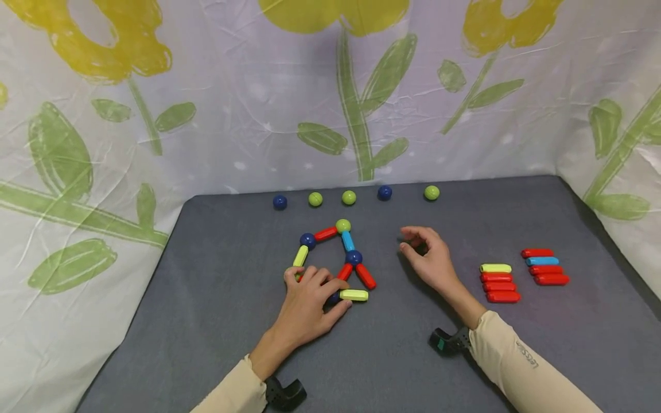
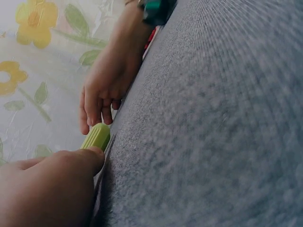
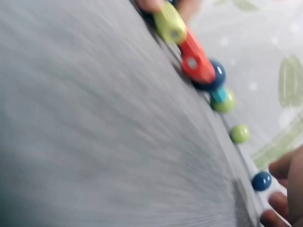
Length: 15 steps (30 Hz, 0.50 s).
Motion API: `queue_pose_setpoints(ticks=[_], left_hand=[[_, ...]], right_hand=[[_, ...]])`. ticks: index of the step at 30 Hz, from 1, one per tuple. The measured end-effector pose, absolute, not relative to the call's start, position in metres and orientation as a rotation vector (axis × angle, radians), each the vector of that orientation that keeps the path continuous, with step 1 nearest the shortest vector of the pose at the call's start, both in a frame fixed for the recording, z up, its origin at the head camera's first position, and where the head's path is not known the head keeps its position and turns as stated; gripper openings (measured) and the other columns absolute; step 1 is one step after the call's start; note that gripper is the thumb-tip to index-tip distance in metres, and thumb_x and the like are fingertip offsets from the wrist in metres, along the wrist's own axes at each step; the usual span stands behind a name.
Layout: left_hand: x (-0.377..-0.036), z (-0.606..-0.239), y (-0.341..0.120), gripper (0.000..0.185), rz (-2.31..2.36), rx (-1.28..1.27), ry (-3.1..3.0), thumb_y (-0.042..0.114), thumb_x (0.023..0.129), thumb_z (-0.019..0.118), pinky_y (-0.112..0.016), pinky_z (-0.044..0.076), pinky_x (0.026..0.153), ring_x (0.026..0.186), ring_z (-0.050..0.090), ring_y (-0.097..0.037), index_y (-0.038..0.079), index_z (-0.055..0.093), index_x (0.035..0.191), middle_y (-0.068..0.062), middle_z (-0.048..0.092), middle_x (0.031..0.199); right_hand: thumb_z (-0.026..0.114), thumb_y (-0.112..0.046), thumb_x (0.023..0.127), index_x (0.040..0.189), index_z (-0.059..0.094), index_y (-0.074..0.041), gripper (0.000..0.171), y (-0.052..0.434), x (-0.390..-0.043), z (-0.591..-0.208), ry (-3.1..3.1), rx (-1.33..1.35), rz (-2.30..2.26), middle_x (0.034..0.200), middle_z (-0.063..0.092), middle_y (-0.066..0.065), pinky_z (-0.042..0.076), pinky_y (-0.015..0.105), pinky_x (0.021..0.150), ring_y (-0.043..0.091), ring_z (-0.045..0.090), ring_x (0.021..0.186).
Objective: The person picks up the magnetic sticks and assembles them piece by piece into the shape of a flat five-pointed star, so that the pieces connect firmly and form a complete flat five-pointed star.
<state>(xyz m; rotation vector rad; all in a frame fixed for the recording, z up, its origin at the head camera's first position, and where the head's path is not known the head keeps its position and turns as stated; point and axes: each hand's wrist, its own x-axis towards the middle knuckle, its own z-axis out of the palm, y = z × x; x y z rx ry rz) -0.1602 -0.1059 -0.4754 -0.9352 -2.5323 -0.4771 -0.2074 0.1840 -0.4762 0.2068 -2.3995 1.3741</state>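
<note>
A ring of magnetic rods and balls lies on the grey table, with a green ball (image 1: 343, 226), a red rod (image 1: 326, 234) and a light blue rod (image 1: 348, 241) at its far side. My left hand (image 1: 308, 304) lies over its near left part, covering some pieces. Between thumb and index finger it grips a blue ball (image 1: 333, 297), from which a yellow-green rod (image 1: 354, 295) points right. Another red rod (image 1: 366, 276) sticks out from the blue ball (image 1: 353, 257) on the ring's right. My right hand (image 1: 431, 261) hovers empty right of the ring, fingers loosely bent.
Several loose blue and green balls (image 1: 349, 198) line the table's far edge. Two groups of rods lie right of my right hand, one topped by a yellow-green rod (image 1: 496, 268), the other holding a blue rod (image 1: 542, 261). A flowered cloth (image 1: 248, 115) hangs behind.
</note>
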Motion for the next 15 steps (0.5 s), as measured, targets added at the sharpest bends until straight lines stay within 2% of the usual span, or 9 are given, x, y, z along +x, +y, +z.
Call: queue_pose_setpoints(ticks=[4,7,10,15], left_hand=[[-0.161,-0.477,-0.107,0.021,-0.459,-0.877,-2.539,0.044,0.090,0.075,-0.055,0.029,0.094,0.085,0.048,-0.014,0.032,0.072,0.106,0.006,0.059,0.090],[-0.162,-0.478,-0.108,0.022,-0.447,-0.856,-2.543,0.045,0.090,0.074,-0.053,0.030,0.093,0.083,0.047,-0.015,0.031,0.072,0.107,0.006,0.058,0.089],[-0.163,-0.478,-0.109,0.022,-0.446,-0.858,-2.525,0.045,0.089,0.075,-0.051,0.031,0.092,0.083,0.046,-0.014,0.031,0.072,0.106,0.006,0.058,0.088],[-0.163,-0.479,-0.110,0.021,-0.460,-0.871,-2.489,0.043,0.088,0.077,-0.055,0.029,0.092,0.082,0.047,-0.014,0.031,0.072,0.104,0.007,0.058,0.088]], right_hand=[[0.070,-0.008,0.091,0.138,0.058,-0.001,0.049,0.191,-0.233,-0.477,-2.372,0.058,1.287,0.139,0.047,0.026,0.032,0.050,0.102,0.041,0.043,0.121],[0.070,-0.012,0.090,0.147,0.048,-0.003,0.061,0.197,-0.253,-0.477,-2.343,-0.029,1.239,0.153,0.033,0.027,0.019,0.062,0.111,0.046,0.029,0.137],[0.067,-0.015,0.092,0.152,0.042,-0.006,0.066,0.204,-0.271,-0.477,-2.326,-0.128,1.179,0.159,0.026,0.027,0.014,0.065,0.113,0.047,0.020,0.145],[0.063,-0.016,0.095,0.153,0.043,-0.007,0.062,0.216,-0.295,-0.476,-2.358,-0.228,1.092,0.160,0.030,0.026,0.016,0.065,0.111,0.047,0.022,0.146]])
